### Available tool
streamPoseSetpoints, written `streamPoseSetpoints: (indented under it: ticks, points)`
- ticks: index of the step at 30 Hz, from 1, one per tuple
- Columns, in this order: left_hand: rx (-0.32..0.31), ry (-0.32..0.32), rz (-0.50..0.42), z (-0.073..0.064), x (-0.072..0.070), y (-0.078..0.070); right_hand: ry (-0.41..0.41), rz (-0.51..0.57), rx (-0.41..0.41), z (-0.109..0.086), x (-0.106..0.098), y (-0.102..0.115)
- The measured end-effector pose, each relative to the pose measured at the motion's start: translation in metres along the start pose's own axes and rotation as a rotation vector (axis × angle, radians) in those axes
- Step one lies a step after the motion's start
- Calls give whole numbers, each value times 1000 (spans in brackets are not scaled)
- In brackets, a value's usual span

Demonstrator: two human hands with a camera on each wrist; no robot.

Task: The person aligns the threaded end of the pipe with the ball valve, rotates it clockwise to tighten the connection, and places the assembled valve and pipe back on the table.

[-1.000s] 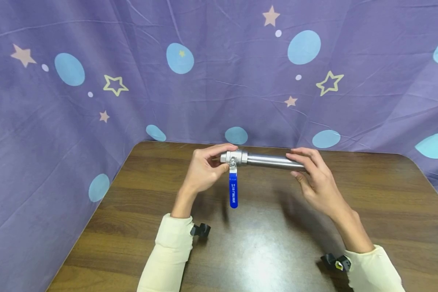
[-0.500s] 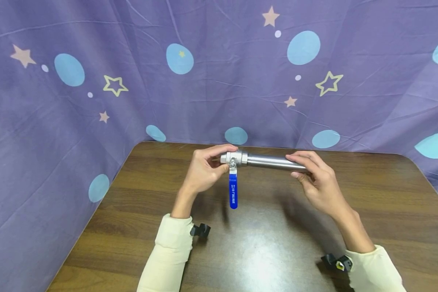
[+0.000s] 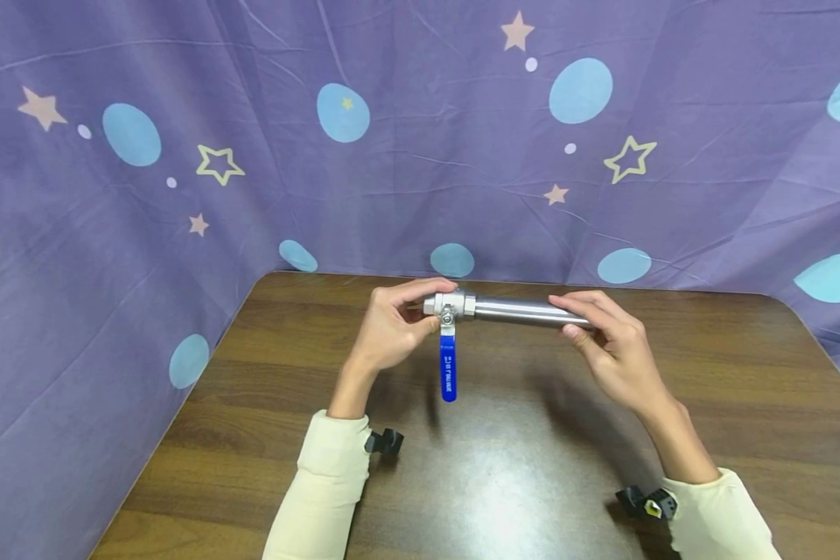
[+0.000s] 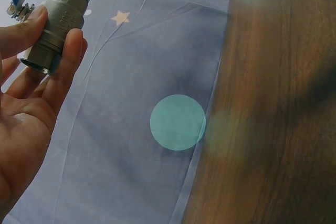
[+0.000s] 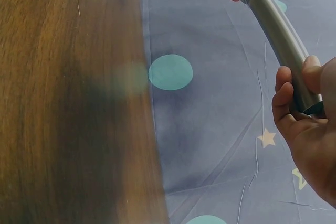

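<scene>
A silver ball valve (image 3: 451, 302) with a blue lever handle (image 3: 448, 367) is held above the table, joined at its right side to a steel pipe (image 3: 518, 309). My left hand (image 3: 389, 325) grips the valve body between thumb and fingers, and the lever points toward me. In the left wrist view the valve's (image 4: 59, 22) open hexagonal end faces the palm. My right hand (image 3: 617, 351) holds the pipe near its far end, thumb below and fingers over the top. The right wrist view shows the thumb and fingertips closed round the pipe (image 5: 281, 35).
Beneath the hands lies a brown wooden table (image 3: 252, 451) with rounded back corners. A purple curtain (image 3: 420, 202) with stars and blue dots hangs behind it and along the left. Black camera mounts (image 3: 385, 442) sit at both wrists.
My right hand has shifted slightly on the pipe, its fingers and thumb rolling a little. The left hand and the valve stay almost in place.
</scene>
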State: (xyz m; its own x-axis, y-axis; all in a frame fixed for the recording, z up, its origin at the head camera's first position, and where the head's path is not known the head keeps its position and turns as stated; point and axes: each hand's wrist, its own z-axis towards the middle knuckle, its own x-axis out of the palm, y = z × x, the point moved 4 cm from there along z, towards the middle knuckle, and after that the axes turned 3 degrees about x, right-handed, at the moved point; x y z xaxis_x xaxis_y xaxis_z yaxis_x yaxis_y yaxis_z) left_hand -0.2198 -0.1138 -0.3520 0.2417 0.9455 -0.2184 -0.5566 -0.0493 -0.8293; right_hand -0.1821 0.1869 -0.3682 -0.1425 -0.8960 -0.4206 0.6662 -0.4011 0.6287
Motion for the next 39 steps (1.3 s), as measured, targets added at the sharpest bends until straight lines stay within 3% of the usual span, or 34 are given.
streamPoseSetpoints:
  ticks: [6, 16, 21, 25, 30, 39]
  points:
    - [7, 2, 3, -1, 0, 1, 18, 18, 26, 0, 1, 0]
    - [21, -2, 1, -1, -1, 0, 32, 8, 1, 2, 2, 3]
    - [24, -14, 27, 0, -2, 0, 94, 121, 80, 0, 4, 3]
    - [26, -23, 37, 0, -3, 1, 108, 178, 51, 0, 7, 4]
    - [30, -22, 39, 0, -3, 0, 66, 98, -19, 1, 7, 7]
    - [19, -14, 33, 0, -1, 0, 12, 13, 2, 2, 3, 5]
